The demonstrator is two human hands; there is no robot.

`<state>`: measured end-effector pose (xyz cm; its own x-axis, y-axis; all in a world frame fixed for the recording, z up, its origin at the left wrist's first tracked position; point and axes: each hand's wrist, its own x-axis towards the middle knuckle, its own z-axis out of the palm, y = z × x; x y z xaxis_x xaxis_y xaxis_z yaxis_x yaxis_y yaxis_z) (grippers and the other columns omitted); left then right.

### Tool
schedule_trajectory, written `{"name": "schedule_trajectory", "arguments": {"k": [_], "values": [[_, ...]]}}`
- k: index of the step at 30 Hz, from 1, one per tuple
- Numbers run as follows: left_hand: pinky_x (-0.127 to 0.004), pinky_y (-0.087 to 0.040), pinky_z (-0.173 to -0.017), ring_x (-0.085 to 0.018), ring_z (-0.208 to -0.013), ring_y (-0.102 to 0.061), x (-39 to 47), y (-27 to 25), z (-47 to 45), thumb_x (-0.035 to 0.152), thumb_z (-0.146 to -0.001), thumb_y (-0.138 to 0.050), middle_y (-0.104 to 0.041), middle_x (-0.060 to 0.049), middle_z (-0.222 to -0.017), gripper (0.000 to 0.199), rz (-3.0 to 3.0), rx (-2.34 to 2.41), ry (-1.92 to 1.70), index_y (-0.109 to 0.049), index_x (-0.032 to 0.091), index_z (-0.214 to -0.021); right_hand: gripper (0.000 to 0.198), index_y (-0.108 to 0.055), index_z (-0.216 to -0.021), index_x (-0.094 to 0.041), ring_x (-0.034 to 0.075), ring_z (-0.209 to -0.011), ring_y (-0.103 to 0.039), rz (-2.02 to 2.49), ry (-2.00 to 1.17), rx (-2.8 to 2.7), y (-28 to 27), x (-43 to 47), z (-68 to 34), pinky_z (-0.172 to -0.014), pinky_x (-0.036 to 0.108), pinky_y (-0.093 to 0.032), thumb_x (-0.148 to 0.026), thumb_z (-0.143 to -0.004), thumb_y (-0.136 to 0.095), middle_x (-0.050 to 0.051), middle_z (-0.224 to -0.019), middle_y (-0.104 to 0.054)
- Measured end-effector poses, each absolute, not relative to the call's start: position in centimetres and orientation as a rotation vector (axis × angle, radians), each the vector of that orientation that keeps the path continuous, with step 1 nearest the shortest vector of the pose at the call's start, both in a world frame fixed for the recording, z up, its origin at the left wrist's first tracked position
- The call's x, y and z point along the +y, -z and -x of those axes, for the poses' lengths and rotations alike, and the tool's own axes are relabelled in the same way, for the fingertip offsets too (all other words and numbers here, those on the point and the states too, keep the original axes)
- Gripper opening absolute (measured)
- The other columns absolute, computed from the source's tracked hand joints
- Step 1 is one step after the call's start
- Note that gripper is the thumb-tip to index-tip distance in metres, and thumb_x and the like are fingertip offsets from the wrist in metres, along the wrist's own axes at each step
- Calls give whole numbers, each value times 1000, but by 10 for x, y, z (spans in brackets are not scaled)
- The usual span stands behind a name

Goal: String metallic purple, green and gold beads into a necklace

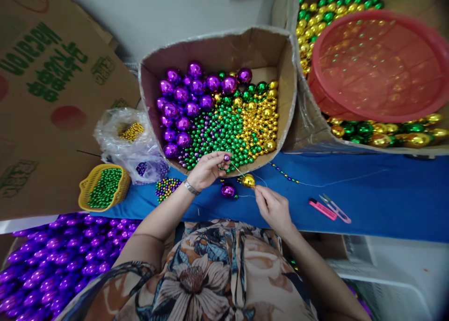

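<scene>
My left hand (209,170) pinches a small purple bead (227,158) at the near rim of the bead box. A thin thread (238,170) runs from that bead toward a large gold bead (249,181). My right hand (273,207) is closed beside the gold bead, its fingertips gripping the thread close to it. On the blue cloth between my hands lies a large purple bead (228,190) with a small green bead next to it on the thread. The cardboard box (217,45) ahead holds loose purple, green and gold beads of mixed sizes.
Left on the blue cloth (379,190) stand a yellow basket (122,190) of green beads and plastic bags (112,124) of beads. A bead string (284,174), pink cutter (322,209) and thread snips (335,208) lie right. A red basket (317,78) rests in another bead-filled box.
</scene>
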<state>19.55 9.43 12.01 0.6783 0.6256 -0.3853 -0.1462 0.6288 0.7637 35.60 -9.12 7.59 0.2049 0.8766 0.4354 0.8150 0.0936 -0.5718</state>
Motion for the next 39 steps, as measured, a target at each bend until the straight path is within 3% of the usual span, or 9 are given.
{"name": "schedule_trajectory", "arguments": {"k": [13, 19, 25, 28, 31, 35, 39], "values": [[-18, -46, -53, -10, -68, -64, 88, -122, -198, 32, -72, -80, -70, -4, -82, 30, -742, 704, -485, -64, 14, -90, 18, -67, -98, -18, 13, -70, -69, 1727, -94, -1601, -72, -94, -357, -68, 23, -48, -20, -96, -49, 4, -82, -74], [-18, -47, -55, -10, -71, -63, 77, -123, -204, 34, -71, -82, -69, -4, -84, 32, -1007, 737, -533, -66, 14, -91, 18, -65, -100, -18, 13, -70, -68, 1737, -80, -1589, -70, -90, -355, -68, 23, -48, -19, -96, -48, 3, -82, -73], [-22, -49, -58, -13, -79, -64, 95, -133, -226, 46, -85, -65, -70, -9, -99, 35, -1326, 643, -560, -65, 16, -101, 16, -63, -100, -19, 13, -72, -68, 1703, -131, -1481, -72, -88, -363, -69, 23, -50, -20, -97, -47, 3, -84, -72], [-28, -49, -67, -16, -80, -62, 133, -142, -256, 41, -89, -59, -68, -9, -92, 28, -1738, 682, -696, -65, 15, -98, 16, -62, -100, -19, 13, -71, -68, 1700, -125, -1461, -71, -90, -368, -69, 23, -51, -20, -96, -47, 3, -84, -72], [-40, -43, -88, -23, -94, -56, 188, -150, -301, 22, -86, -56, -66, -11, -99, 16, -2250, 700, -836, -66, 16, -98, 17, -63, -98, -20, 13, -69, -68, 1699, -142, -1453, -70, -91, -370, -66, 23, -51, -19, -96, -46, 3, -81, -71], [-52, -26, -98, -34, -108, -45, 250, -154, -360, 9, -76, -54, -60, -15, -82, 12, -2506, 652, -728, -62, 15, -69, 18, -63, -98, -20, 14, -70, -69, 1704, -136, -1427, -69, -91, -370, -66, 24, -53, -18, -96, -46, 4, -82, -72], [-57, -14, -101, -38, -110, -41, 271, -149, -394, 9, -66, -60, -49, -10, -61, 30, -2473, 605, -643, -41, 17, -44, 18, -63, -99, -21, 15, -71, -70, 1730, -120, -1402, -65, -90, -371, -67, 25, -55, -18, -96, -46, 4, -85, -73]]}}
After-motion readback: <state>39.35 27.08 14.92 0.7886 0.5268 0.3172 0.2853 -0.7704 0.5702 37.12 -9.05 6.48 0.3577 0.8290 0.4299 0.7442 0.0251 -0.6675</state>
